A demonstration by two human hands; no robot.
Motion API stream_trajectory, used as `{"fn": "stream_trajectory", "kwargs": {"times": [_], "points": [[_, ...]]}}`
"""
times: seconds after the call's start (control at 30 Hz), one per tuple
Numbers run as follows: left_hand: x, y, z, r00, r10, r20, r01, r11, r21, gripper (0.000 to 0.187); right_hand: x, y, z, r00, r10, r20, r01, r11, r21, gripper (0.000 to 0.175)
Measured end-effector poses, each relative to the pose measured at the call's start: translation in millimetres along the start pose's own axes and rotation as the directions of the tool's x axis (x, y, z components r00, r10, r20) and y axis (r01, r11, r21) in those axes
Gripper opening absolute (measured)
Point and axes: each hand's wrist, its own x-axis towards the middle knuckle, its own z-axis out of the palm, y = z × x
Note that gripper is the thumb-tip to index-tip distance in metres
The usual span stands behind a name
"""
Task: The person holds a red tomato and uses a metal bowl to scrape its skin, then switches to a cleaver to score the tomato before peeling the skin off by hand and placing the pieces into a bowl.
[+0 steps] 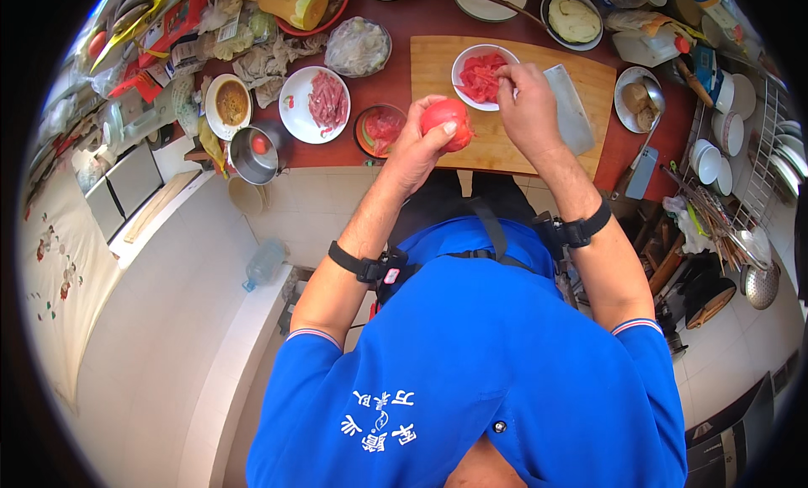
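Note:
My left hand (420,144) holds a red tomato (447,123) above the near edge of a wooden cutting board (505,159). Over the right rim of a white bowl (485,51) hangs my right hand (529,106), thumb and fingertips pinched together; whether something small is between them cannot be told. Red tomato pieces (480,77) lie in that bowl. Right of my right hand, a cleaver's wide blade (569,109) rests on the board; its handle is not visible. Left of the board stands a dark-rimmed bowl (380,129) with red scraps.
Further left are a plate of sliced raw meat (327,99), a metal pot (254,153) with a tomato inside and a bowl of brown sauce (232,103). A phone (642,172) and a plate with a ladle (637,99) sit at the right edge.

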Motion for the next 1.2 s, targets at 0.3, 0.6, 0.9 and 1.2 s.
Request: {"fn": "stream_trajectory", "kwargs": {"times": [0.3, 0.6, 0.9, 1.2], "points": [[-9.1, -12.1, 5.9, 0.986, -0.143, 0.090, 0.137, 0.988, 0.069, 0.067, -7.6, -9.0, -20.8, 0.960, 0.280, -0.008, -0.269, 0.930, 0.249, 0.013], [-13.4, -15.7, -11.3, 0.987, -0.157, 0.035, 0.151, 0.979, 0.139, 0.065, -8.2, 24.0, -2.8, 0.968, 0.165, 0.188, -0.123, 0.968, -0.218, 0.033], [-15.1, -26.1, -17.8, 0.985, -0.173, 0.017, 0.170, 0.978, 0.122, 0.068, 4.7, 30.1, 24.4, 0.926, 0.137, 0.351, 0.045, 0.885, -0.464, 0.040], [-27.7, -33.9, -11.6, 0.995, -0.090, -0.042, 0.090, 0.996, 0.002, 0.068, 2.6, 52.7, 20.6, 0.979, -0.038, 0.203, 0.098, 0.950, -0.295, 0.015]]}}
